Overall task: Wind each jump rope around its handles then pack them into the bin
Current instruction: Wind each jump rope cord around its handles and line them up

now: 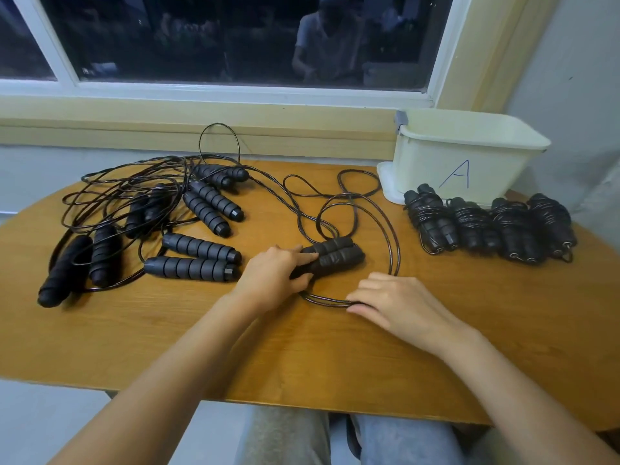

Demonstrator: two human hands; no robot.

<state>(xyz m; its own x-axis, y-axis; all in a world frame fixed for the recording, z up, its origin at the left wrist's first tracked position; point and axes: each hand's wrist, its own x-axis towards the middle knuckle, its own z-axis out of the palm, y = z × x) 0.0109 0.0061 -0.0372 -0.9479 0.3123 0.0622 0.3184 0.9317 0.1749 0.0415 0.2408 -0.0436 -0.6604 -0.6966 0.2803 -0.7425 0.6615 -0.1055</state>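
**Current step: handles secured, cord taken up for winding**

The left hand [275, 276] grips the paired handles [333, 255], fingers over the top and thumb beneath. This keeps them side by side, probably to serve as a single winding core. Just right of those fingers, the right hand [392, 302] pinches the cord [327, 301] between thumb and curled fingertips, likely to control slack. Four wound bundles [469, 226] lie further right of the right-hand fingers, against the bin [422, 162], not yet packed. Unwound ropes [201, 248] wait left of the left-hand fingers.
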